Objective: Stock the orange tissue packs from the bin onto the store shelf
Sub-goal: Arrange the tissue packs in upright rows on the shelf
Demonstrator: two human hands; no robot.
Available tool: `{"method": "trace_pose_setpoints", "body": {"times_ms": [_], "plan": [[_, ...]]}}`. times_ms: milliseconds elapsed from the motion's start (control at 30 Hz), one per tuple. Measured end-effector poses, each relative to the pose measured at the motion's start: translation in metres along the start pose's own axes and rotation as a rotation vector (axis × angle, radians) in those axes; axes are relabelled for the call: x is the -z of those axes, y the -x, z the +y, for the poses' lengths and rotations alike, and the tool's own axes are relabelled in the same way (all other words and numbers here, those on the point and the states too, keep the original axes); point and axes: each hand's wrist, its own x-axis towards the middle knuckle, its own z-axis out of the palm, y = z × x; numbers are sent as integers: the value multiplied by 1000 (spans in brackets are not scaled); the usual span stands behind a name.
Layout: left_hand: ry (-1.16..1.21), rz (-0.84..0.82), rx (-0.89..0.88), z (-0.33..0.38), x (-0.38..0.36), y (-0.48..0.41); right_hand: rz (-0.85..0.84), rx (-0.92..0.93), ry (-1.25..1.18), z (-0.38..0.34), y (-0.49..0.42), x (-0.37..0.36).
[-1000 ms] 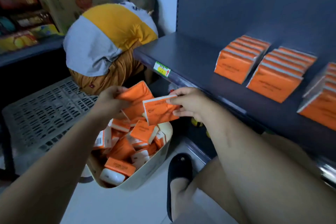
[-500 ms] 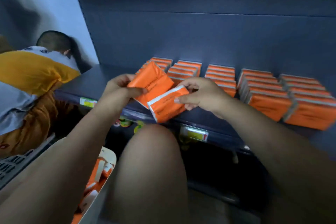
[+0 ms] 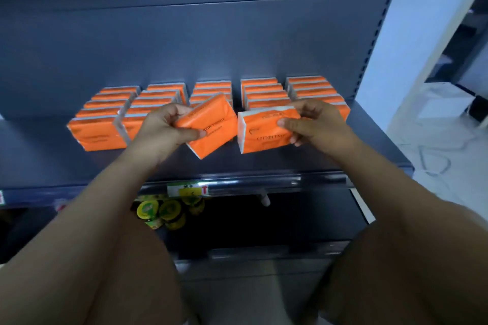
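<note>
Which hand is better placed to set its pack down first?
Right, probably. The right hand holds its pack nearly square before a row; the left hand holds its pack tilted.

The pack (image 3: 266, 126) your right hand (image 3: 314, 124) pinches reads "COTTON TISS", the rest covered by your fingers; a smaller line above your thumb is too blurred to read. The tilted pack (image 3: 211, 126) in your left hand (image 3: 163, 126) shows "TON TISSUE" beside your thumb. Below your grips, the price tag (image 3: 187, 190) on the shelf edge (image 3: 264, 182) is unreadable.
</note>
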Motion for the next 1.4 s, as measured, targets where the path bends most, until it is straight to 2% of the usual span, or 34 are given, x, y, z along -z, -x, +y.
{"method": "trace_pose_setpoints", "body": {"times_ms": [333,600,900,1200,1267,1333,1400], "plan": [[11,-104,10,3,-65,-22,196,-97,44,23,12,83],[20,-94,-19,11,-108,-18,282,-167,103,25,-3,96],[-38,-179,-5,9,-123,-15,323,-312,168,30,-8,109],[-71,-226,-24,9,-128,-12,373,-344,316,33,-9,107],[-54,-234,-27,9,-129,-11,398,-329,423,32,-6,106],[-51,-224,-27,5,-131,-11,481,-260,711,33,-1,103],[-79,-189,-31,0,-131,-11,599,-105,994,32,7,97]]}}
